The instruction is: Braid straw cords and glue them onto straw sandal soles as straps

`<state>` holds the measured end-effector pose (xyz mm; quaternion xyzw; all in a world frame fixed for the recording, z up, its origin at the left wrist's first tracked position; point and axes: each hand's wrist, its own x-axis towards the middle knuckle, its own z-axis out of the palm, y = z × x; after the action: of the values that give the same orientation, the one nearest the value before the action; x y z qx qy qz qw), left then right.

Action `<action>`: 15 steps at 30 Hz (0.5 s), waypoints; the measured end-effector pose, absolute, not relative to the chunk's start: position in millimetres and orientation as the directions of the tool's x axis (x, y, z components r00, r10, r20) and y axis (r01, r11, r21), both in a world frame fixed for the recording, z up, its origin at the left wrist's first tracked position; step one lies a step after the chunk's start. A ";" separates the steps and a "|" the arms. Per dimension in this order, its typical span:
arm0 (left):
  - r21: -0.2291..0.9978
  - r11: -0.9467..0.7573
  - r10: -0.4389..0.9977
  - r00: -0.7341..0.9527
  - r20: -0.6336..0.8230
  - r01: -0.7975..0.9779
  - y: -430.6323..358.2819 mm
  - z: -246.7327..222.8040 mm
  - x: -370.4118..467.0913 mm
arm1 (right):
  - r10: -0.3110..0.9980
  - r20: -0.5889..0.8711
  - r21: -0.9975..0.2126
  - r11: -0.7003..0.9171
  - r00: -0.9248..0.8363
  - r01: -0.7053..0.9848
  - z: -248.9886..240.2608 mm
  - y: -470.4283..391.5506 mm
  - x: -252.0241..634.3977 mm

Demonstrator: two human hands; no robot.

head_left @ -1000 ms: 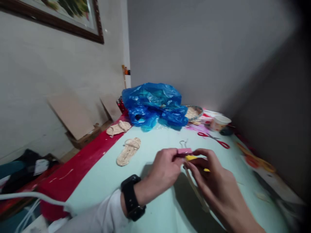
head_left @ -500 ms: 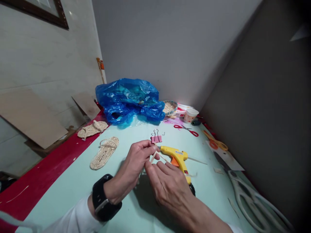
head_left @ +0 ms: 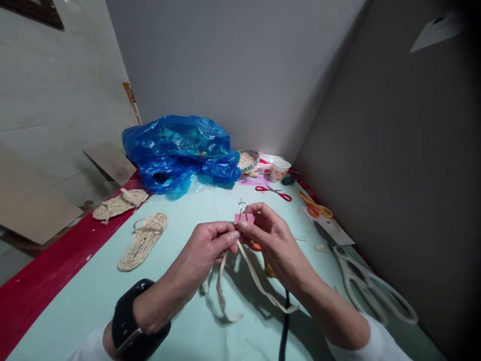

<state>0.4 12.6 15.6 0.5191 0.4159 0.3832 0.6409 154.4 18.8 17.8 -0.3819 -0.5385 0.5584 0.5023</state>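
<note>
Just below a pink binder clip (head_left: 244, 218), my left hand (head_left: 210, 245) pinches the top of some pale fibre strands (head_left: 252, 271). Several loose ends hang down from the fingers toward the table. My right hand (head_left: 270, 240) grips the binder clip at its right side, thumb in front. Under the right hand lies a yellow glue gun, mostly hidden; an orange trigger (head_left: 257, 246) and a bit of the yellow handle (head_left: 269, 268) show. Its black cord (head_left: 285, 326) runs toward me.
Two small woven sandals (head_left: 145, 240) lie at left. A blue plastic bag (head_left: 180, 150), a woven basket (head_left: 248, 160) and a paper cup (head_left: 280, 170) stand at the back. Red scissors (head_left: 283, 196), orange scissors (head_left: 319, 208) and large white-handled scissors (head_left: 376, 286) lie to the right.
My right hand has left the lower strands and moved up to the pink binder clip. The strands now hang loose. The view has swung slightly to the right.
</note>
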 end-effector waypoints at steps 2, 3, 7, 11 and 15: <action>0.978 0.193 0.923 0.353 -0.155 -0.074 12.3 16.2 1.9 | 0.979 0.154 -0.971 0.125 -0.133 -0.205 14.4 18.4 153.8; 0.977 0.199 0.926 0.341 -0.162 -0.077 12.1 16.6 2.7 | 0.981 0.167 -0.967 0.143 -0.102 -0.209 13.2 18.4 153.7; 0.988 0.155 0.949 0.279 -0.147 -0.007 10.8 17.9 4.4 | 0.982 0.189 -0.966 0.186 0.002 -0.182 10.7 18.9 151.5; 0.990 0.142 0.958 0.248 -0.144 0.025 10.1 18.7 2.3 | 0.995 0.100 -0.954 0.094 -0.007 -0.285 12.6 17.0 147.7; 0.989 0.133 0.968 0.221 -0.115 -0.069 11.4 20.7 0.0 | 0.976 -0.034 -0.916 -0.117 -0.214 -0.384 12.3 11.1 145.5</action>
<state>0.0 11.4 20.7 0.4978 0.4515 0.4307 0.6023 145.5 11.1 12.3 -0.3543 -0.4177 0.6579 0.5170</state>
